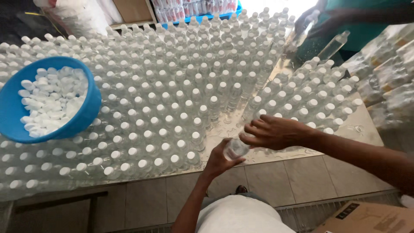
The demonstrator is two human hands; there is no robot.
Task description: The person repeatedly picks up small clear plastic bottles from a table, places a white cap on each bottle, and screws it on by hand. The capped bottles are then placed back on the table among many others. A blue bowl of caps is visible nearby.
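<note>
Both hands [250, 140] grip a clear plastic bottle [235, 149].

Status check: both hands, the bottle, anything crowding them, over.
Left hand grips clear bottle from below. Right hand on its top, cap hidden. Capped bottles packed close on table; blue bowl of caps far left.

Brown cardboard box [366, 218], perhaps open, bottom right.
</note>
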